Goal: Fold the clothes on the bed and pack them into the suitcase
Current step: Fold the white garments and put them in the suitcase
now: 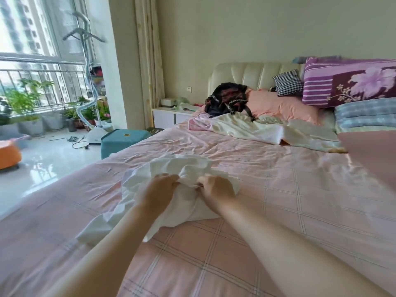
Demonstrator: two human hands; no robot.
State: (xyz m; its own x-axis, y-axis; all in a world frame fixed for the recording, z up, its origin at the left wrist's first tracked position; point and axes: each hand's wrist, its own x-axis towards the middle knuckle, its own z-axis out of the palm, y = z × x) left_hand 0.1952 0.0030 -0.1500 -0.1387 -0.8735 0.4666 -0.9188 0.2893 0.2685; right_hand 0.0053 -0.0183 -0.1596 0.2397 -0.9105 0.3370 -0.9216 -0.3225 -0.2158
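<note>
Both your left hand (159, 189) and right hand (216, 188) curl round bunched cloth of the white garment (182, 166), which lies crumpled on the bed (289, 200) toward its left edge. You seem to be starting its fold; next, spread it out flat and square the edges.

There are two hands, the left hand (159, 189) and the right hand (216, 190), and both hold one white cloth (182, 166). One bed (289, 189) lies under them. Far past the hands there is one black bundle (227, 99), one peach pillow (282, 106), one small checked cushion (288, 82) and one pale crumpled sheet (246, 128). Far off to the right of the hands are two folded quilts: one purple quilt (347, 82) and one blue quilt (364, 114). Off to the left of the hands stand one teal stool (122, 140), one clothes steamer (95, 135) and one orange round thing (8, 154). One white bedside cabinet (169, 117) sits far past them.
</note>
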